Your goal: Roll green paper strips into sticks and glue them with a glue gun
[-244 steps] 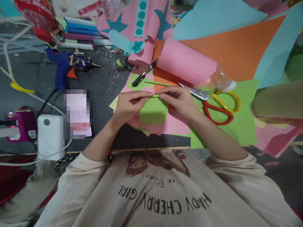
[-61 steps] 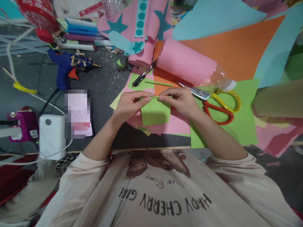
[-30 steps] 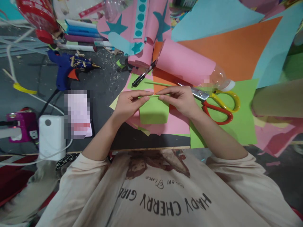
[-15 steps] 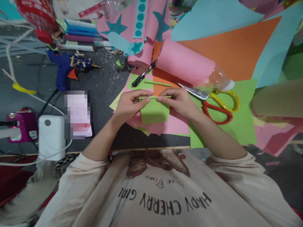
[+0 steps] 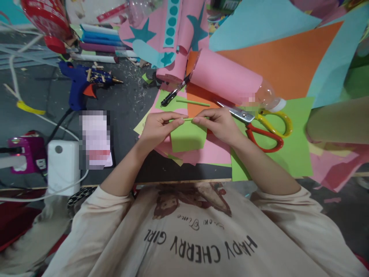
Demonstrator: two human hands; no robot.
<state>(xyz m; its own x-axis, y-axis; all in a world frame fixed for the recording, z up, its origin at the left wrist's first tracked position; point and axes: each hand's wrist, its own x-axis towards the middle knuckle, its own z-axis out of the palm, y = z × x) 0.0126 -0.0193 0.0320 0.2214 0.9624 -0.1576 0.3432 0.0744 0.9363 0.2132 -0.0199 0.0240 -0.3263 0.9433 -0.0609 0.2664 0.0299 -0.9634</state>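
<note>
Between thumbs and fingers, my left hand [image 5: 161,126] and my right hand [image 5: 215,121] both pinch a thin green paper roll [image 5: 188,119], held level. A square of green paper [image 5: 188,138] lies just below it, over pink sheets [image 5: 219,152]. Beyond my fingertips rests another slim green paper roll [image 5: 193,102]. Close to my right hand lie scissors [image 5: 245,115] with one yellow and one red handle. A black pen [image 5: 174,95] sits past my left hand.
A pink-wrapped plastic bottle [image 5: 227,77] lies on orange paper [image 5: 288,57]. To the left are a blue glue gun [image 5: 76,82], a phone [image 5: 96,138], a white power bank [image 5: 63,165] and cables. Markers [image 5: 100,38] and a red bottle [image 5: 47,23] are at the back left.
My fingers have shifted slightly along the green paper roll, and less of its left end shows. Everything else stays in place.
</note>
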